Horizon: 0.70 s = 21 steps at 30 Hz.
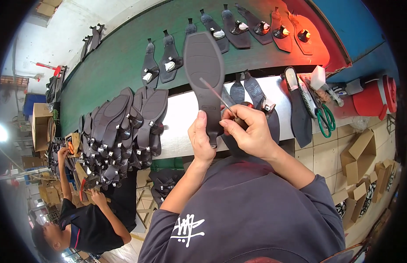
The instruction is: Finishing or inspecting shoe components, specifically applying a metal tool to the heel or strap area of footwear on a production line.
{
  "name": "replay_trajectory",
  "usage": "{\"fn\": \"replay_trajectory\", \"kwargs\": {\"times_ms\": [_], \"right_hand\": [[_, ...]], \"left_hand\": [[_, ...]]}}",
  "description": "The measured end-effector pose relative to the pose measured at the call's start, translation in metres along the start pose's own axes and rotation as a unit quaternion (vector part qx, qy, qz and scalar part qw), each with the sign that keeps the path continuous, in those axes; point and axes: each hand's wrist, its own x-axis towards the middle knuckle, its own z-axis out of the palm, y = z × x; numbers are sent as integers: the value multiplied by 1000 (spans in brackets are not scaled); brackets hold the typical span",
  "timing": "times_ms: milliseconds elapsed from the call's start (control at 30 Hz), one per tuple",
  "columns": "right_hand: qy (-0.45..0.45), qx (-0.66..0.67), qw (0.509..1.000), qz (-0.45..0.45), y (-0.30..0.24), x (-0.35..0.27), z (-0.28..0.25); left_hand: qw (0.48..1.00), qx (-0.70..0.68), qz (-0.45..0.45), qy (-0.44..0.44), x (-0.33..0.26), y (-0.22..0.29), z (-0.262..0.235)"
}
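A black shoe sole [204, 57] stands upright before me, its narrow end pinched in my left hand [200, 136]. My right hand [249, 131] is closed around a thin rod-like tool [217, 96], whose pale tip lies over the middle of the sole. The tool's handle is mostly hidden in my fingers, so its exact kind does not show. Behind my right hand, more dark soles [254, 90] lie on the pale bench top [177, 118], partly covered by my hand and the held sole.
Soles with small heels [170, 65] line the green conveyor belt [124, 57], some under red light. A pile of heeled soles [111, 118] sits left. Green-handled scissors [326, 120] and a red container [374, 98] are right. A co-worker [93, 223] works at lower left; cardboard boxes [359, 158] stand right.
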Motion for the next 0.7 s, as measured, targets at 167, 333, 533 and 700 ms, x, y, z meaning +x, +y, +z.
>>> {"fn": "replay_trajectory", "kwargs": {"times_ms": [167, 333, 533, 700], "right_hand": [[-64, 45, 997, -18, 3, -1, -10], [17, 131, 988, 74, 3, 0, -8], [57, -94, 992, -63, 5, 8, 14], [64, -13, 997, -30, 1, 3, 25]], "left_hand": [[986, -92, -131, -51, 0, 5, 1], [983, -112, -129, -71, 8, -4, 3], [996, -74, -58, 0, 2, -12, -12], [997, 69, 22, 6, 2, -3, -13]]}}
